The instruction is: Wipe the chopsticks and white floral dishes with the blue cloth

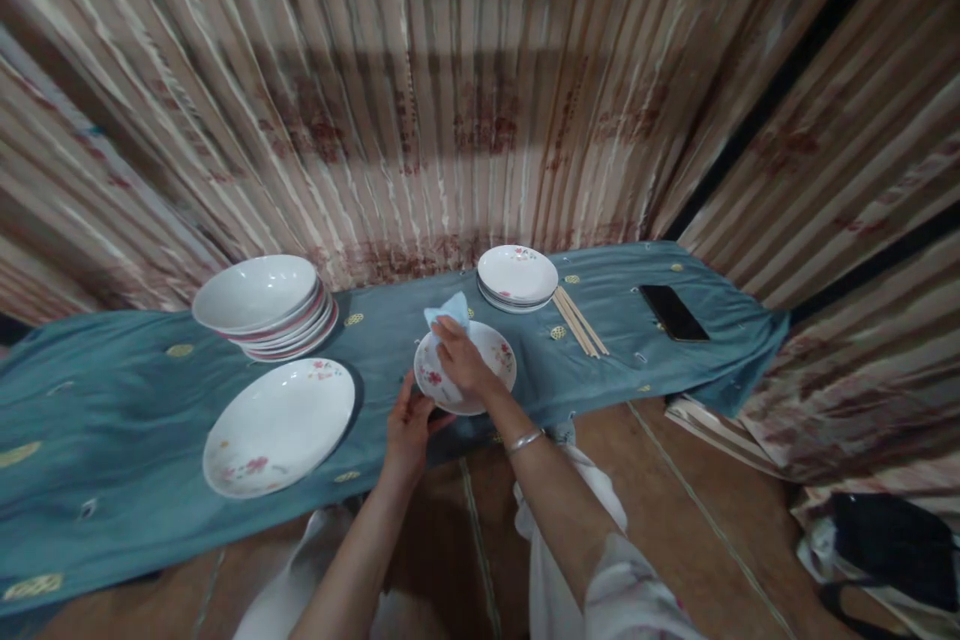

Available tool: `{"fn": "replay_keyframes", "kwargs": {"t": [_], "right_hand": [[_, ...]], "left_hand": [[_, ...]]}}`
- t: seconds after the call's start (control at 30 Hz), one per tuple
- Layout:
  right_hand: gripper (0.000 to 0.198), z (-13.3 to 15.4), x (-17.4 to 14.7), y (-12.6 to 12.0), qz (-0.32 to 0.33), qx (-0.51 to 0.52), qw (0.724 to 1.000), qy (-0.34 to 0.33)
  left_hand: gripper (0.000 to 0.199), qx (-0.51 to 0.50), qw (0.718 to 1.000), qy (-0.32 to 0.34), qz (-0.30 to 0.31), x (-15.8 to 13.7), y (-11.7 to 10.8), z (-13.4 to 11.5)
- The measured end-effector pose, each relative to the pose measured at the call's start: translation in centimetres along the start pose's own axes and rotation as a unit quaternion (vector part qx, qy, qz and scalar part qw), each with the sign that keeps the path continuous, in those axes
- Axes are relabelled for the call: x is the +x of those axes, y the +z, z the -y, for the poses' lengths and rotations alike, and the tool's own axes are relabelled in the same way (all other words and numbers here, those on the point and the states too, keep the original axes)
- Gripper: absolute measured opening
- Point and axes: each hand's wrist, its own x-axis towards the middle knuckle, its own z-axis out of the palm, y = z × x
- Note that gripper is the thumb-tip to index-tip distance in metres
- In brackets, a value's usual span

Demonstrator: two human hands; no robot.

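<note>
A white plate with red flowers (pixel 487 385) is in front of me near the table's front edge. My left hand (pixel 409 420) grips its left rim, with the thumb at the edge and the other fingers partly hidden under it. Over the plate's upper left side, my right hand (pixel 459 357) presses a light blue cloth (pixel 450 308). Part of the cloth sticks out past the far rim, and the rest is hidden under the fingers. A silver bangle sits on my right wrist.
A large oval plate (pixel 277 430) lies to the left, with stacked bowls (pixel 255 295) behind it. Several small plates (pixel 517 275) are stacked at the back, beside chopsticks (pixel 579 322) and a black phone (pixel 673 312). A curtain (pixel 480 120) hangs behind the cloth-covered table (pixel 622 290).
</note>
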Motion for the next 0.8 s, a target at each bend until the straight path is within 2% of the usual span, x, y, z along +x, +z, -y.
{"fn": "replay_keyframes", "kwargs": {"t": [0.13,0.33,0.6,0.8], "right_hand": [[0.046,1.4,-0.3,0.7,0.048,0.064,0.997,-0.022],[0.043,3.0,-1.9,0.0,0.115,0.152,0.981,-0.028],[0.037,3.8,-3.7,-3.4,0.195,0.201,0.96,0.002],[0.033,3.4,-4.7,-6.5,0.268,0.14,0.952,0.04]], "left_hand": [[0.073,-0.006,1.0,-0.001,0.014,-0.2,0.0,-0.2],[0.073,-0.016,1.0,-0.004,0.01,-0.5,0.2,-0.5],[0.065,-0.018,0.999,-0.018,0.025,-0.5,0.3,-1.1],[0.081,-0.015,0.999,-0.033,0.032,-0.8,0.5,-1.6]]}}
